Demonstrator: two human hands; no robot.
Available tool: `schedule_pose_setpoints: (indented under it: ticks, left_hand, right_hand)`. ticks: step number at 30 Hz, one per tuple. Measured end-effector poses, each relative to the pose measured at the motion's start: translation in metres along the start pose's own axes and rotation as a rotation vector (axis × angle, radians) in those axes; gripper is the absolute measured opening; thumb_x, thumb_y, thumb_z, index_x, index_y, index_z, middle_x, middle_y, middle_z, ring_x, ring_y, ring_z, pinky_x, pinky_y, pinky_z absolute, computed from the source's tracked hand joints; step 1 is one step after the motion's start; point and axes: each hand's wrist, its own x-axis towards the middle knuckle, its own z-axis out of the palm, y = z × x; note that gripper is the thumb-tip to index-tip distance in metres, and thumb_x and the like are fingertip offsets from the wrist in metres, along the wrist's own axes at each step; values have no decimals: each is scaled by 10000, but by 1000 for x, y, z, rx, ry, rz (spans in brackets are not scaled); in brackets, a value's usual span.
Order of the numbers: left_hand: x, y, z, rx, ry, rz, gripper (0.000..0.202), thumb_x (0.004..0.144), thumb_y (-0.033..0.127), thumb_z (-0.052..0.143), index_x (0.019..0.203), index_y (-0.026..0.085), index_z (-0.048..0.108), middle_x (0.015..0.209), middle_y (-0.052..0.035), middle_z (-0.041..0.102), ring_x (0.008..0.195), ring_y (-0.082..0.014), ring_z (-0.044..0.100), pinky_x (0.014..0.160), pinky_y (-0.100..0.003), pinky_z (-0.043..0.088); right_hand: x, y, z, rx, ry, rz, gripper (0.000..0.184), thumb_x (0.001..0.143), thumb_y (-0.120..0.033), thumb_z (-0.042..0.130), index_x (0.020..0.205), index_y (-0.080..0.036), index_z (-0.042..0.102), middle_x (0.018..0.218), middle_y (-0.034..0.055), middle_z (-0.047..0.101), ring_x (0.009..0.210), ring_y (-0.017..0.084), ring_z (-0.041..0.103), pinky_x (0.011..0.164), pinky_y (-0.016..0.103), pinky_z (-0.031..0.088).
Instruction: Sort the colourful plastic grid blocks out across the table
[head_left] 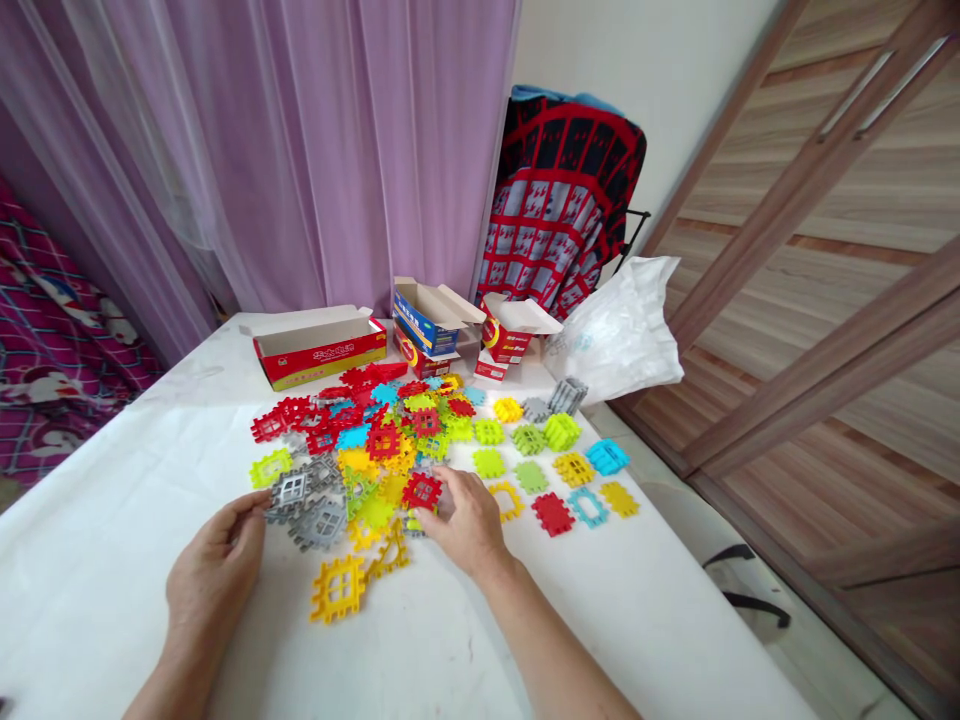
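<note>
A heap of toothed plastic building tiles (pixel 367 465) in red, yellow, green, blue and grey covers the middle of the white table. At its left side, my left hand (pixel 217 560) is closed, thumb and fingers at the edge of a grey window tile (pixel 291 488). More grey tiles (pixel 319 525) lie under and beside it. My right hand (pixel 469 520) grips a red window tile (pixel 422 490) at the heap's right edge, between thumb and fingers. A yellow window tile (pixel 337 590) lies nearest me, touching a yellow triangular tile (pixel 390 553).
Right of the heap stand sorted tiles and small stacks, including a green stack (pixel 561 432), a blue stack (pixel 607 456) and a red tile (pixel 553 513). Behind are a long red box (pixel 322 350), a blue box (pixel 426 325), red boxes (pixel 506 340) and a white plastic bag (pixel 622 330).
</note>
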Motion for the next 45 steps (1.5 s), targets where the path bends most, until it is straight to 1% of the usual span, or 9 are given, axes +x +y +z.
schedule_pose_setpoints:
  ticks: [3,9,13,21,30,34,38,41,45]
  left_hand:
    - [1,-4,2,3,3,11,284,797,393,525,966,295,732,873,14,762,721,-189,669,602,-273,487]
    - [3,-6,4,-32,3,-3,286,789,407,518,944,297,731,943,14,772,866,-217,697,687,-287,513]
    - [2,-2,1,-10,-32,-25,296,800,399,507,969,293,726,965,2,771,885,-234,698,701,-307,517]
    - [3,-1,-1,7,-32,-13,268,801,385,516,946,302,725,950,11,774,897,-247,699,670,-319,502]
    - [2,-4,2,5,-3,7,272,806,400,521,950,301,729,905,12,764,804,-224,684,608,-291,489]
    - [1,-1,1,-5,-10,-5,281,803,396,512,943,297,735,863,12,758,759,-211,675,618,-291,497]
    - [1,0,1,-21,-18,-18,270,797,378,516,934,301,735,885,18,762,807,-212,682,656,-290,502]
    - [2,-3,2,-18,-31,-30,273,803,387,516,948,309,733,894,23,764,826,-209,685,660,-287,495]
    - [3,-7,4,-15,-13,0,271,805,386,518,951,313,733,880,27,762,814,-201,681,660,-282,493]
  right_hand:
    - [-6,5,1,-13,92,-34,522,717,-286,727,1215,-212,590,1095,72,705,1007,231,635,896,357,508]
    - [-17,11,-5,-53,165,-41,519,719,-298,727,1203,-203,565,1079,90,698,959,238,644,859,364,519]
    - [-28,18,-12,-98,192,-41,499,725,-303,722,1185,-185,568,1043,95,699,943,240,649,846,366,525]
    - [-50,30,-24,-176,191,-65,491,742,-345,730,1178,-194,562,1035,84,705,927,236,653,817,354,531]
    - [-54,11,-17,-208,133,-48,423,727,-353,727,1108,-228,591,988,69,702,893,242,636,783,354,497]
    - [-46,19,-21,-235,150,-48,396,765,-384,711,1112,-230,599,980,73,699,882,236,628,773,340,470]
    - [-22,31,-21,-337,170,6,433,771,-464,723,1095,-197,615,949,99,694,896,267,615,775,367,441]
    - [-6,32,-18,-368,147,63,437,746,-504,750,1040,-204,630,916,97,696,907,286,610,777,382,417]
    - [-1,30,-15,-401,110,95,414,721,-530,771,966,-224,637,876,91,700,907,295,602,779,391,389]
